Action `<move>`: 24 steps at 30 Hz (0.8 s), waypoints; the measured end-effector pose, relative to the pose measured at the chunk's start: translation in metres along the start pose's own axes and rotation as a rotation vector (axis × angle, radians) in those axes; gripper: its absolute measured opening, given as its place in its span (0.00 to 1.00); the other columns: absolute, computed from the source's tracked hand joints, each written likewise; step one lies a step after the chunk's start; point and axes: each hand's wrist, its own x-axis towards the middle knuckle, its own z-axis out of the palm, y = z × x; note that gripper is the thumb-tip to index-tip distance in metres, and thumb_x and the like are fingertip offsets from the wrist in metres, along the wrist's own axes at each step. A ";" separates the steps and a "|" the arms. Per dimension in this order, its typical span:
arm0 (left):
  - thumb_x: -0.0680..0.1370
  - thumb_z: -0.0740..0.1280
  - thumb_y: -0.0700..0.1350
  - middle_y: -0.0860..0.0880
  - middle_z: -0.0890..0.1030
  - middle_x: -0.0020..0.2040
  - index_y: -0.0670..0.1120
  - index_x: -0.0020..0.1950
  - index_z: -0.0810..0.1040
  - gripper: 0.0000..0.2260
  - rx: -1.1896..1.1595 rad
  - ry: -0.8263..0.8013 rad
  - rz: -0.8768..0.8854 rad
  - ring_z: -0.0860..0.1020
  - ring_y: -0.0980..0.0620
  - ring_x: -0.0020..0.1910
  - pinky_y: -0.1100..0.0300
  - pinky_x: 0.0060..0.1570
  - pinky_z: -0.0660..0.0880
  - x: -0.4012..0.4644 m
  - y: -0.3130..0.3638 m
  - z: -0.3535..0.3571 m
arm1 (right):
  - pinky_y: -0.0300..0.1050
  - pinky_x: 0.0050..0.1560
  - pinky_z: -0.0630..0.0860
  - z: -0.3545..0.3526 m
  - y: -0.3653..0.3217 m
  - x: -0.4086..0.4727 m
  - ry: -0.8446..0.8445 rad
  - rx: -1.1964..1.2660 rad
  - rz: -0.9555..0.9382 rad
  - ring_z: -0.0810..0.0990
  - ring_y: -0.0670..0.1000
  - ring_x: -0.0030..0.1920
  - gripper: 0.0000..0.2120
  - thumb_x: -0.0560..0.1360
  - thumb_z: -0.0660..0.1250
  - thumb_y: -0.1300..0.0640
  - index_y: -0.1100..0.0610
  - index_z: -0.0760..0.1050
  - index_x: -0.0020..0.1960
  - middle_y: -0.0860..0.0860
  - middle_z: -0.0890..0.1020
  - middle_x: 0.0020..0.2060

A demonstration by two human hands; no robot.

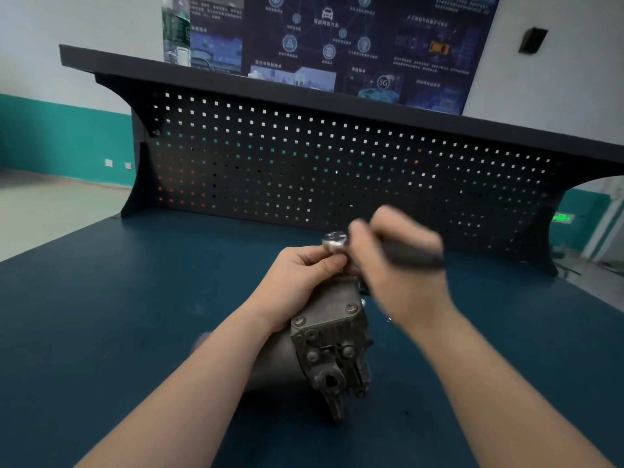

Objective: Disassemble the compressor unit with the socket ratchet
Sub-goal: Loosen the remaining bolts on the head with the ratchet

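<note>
Here, both hands' fingers grip: left hand point(304, 268) steadies compressor point(324, 336), right hand point(398, 261) (blurred) ratchet point(337, 240).

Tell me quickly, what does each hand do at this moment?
Left hand: fingers curled around the ratchet head atop the compressor unit.
Right hand: grips the ratchet handle, blurred.
</note>
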 end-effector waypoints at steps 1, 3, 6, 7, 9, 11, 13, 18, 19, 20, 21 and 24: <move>0.72 0.69 0.48 0.53 0.86 0.40 0.52 0.41 0.87 0.06 0.001 0.001 0.002 0.82 0.60 0.40 0.68 0.41 0.76 0.000 0.000 0.000 | 0.33 0.28 0.65 -0.009 0.005 0.011 0.022 0.137 0.198 0.68 0.41 0.26 0.18 0.74 0.66 0.60 0.56 0.63 0.29 0.49 0.67 0.24; 0.72 0.69 0.48 0.52 0.86 0.42 0.53 0.42 0.87 0.06 0.002 0.000 -0.001 0.83 0.59 0.43 0.69 0.43 0.76 0.000 0.000 0.000 | 0.38 0.25 0.61 -0.024 0.018 0.027 -0.042 0.493 0.581 0.68 0.47 0.23 0.15 0.75 0.64 0.60 0.57 0.64 0.31 0.51 0.70 0.22; 0.73 0.68 0.48 0.51 0.87 0.45 0.53 0.47 0.87 0.08 -0.025 -0.042 -0.008 0.83 0.60 0.45 0.69 0.45 0.76 0.000 0.000 0.000 | 0.40 0.27 0.56 -0.030 0.037 0.030 -0.109 0.762 0.819 0.64 0.48 0.22 0.16 0.78 0.57 0.62 0.56 0.60 0.33 0.52 0.69 0.22; 0.73 0.68 0.48 0.51 0.87 0.45 0.54 0.46 0.87 0.08 -0.021 -0.037 -0.004 0.83 0.60 0.46 0.69 0.45 0.76 0.001 -0.001 0.000 | 0.40 0.27 0.56 -0.026 0.038 0.028 -0.082 0.802 0.829 0.62 0.48 0.22 0.16 0.78 0.56 0.63 0.55 0.59 0.33 0.52 0.68 0.22; 0.72 0.68 0.49 0.51 0.87 0.44 0.54 0.44 0.87 0.07 0.000 -0.008 -0.005 0.83 0.59 0.45 0.68 0.46 0.76 0.002 -0.001 0.000 | 0.41 0.27 0.56 -0.016 0.034 0.022 0.059 0.820 0.769 0.61 0.49 0.21 0.17 0.77 0.57 0.63 0.55 0.58 0.31 0.53 0.67 0.21; 0.72 0.69 0.49 0.52 0.87 0.43 0.54 0.43 0.87 0.07 0.035 0.016 -0.001 0.83 0.59 0.44 0.68 0.45 0.76 0.004 -0.002 0.000 | 0.41 0.26 0.58 -0.003 0.019 0.009 0.229 0.591 0.555 0.64 0.50 0.22 0.17 0.74 0.60 0.61 0.54 0.61 0.28 0.53 0.67 0.21; 0.73 0.70 0.48 0.53 0.86 0.41 0.53 0.43 0.87 0.06 0.053 0.033 0.004 0.82 0.61 0.41 0.68 0.42 0.76 0.005 -0.002 0.000 | 0.41 0.29 0.64 0.011 0.008 -0.011 0.267 0.177 0.211 0.66 0.47 0.26 0.16 0.74 0.63 0.59 0.57 0.63 0.29 0.52 0.68 0.24; 0.73 0.71 0.50 0.52 0.86 0.41 0.53 0.44 0.87 0.05 0.068 0.022 -0.011 0.82 0.59 0.41 0.68 0.41 0.76 0.005 0.001 0.000 | 0.35 0.30 0.65 0.003 0.002 -0.007 0.122 0.065 0.151 0.68 0.44 0.27 0.16 0.75 0.65 0.60 0.61 0.65 0.31 0.54 0.70 0.25; 0.75 0.70 0.49 0.51 0.86 0.43 0.53 0.46 0.87 0.05 0.086 0.020 -0.013 0.82 0.58 0.44 0.67 0.44 0.77 0.005 0.002 -0.001 | 0.38 0.28 0.66 -0.006 0.006 0.006 0.088 0.178 0.297 0.70 0.45 0.26 0.16 0.73 0.65 0.58 0.60 0.65 0.30 0.54 0.72 0.24; 0.77 0.69 0.49 0.50 0.87 0.45 0.54 0.48 0.86 0.06 0.103 0.023 -0.024 0.82 0.57 0.46 0.66 0.47 0.77 0.005 0.003 -0.001 | 0.41 0.28 0.67 -0.016 0.010 0.018 0.017 0.243 0.424 0.72 0.48 0.26 0.15 0.73 0.65 0.56 0.59 0.67 0.31 0.52 0.74 0.23; 0.78 0.67 0.49 0.49 0.87 0.46 0.54 0.49 0.86 0.07 0.111 0.034 -0.038 0.82 0.56 0.47 0.65 0.48 0.77 0.005 0.004 -0.001 | 0.44 0.29 0.68 -0.025 0.015 0.027 -0.067 0.248 0.496 0.73 0.50 0.27 0.14 0.72 0.65 0.54 0.57 0.68 0.31 0.51 0.75 0.24; 0.80 0.65 0.46 0.46 0.86 0.48 0.51 0.49 0.86 0.09 0.090 0.127 -0.073 0.83 0.52 0.50 0.58 0.53 0.78 0.005 0.002 0.001 | 0.47 0.31 0.70 -0.032 0.027 0.034 -0.178 0.285 0.539 0.74 0.53 0.29 0.13 0.73 0.65 0.54 0.54 0.70 0.31 0.51 0.77 0.27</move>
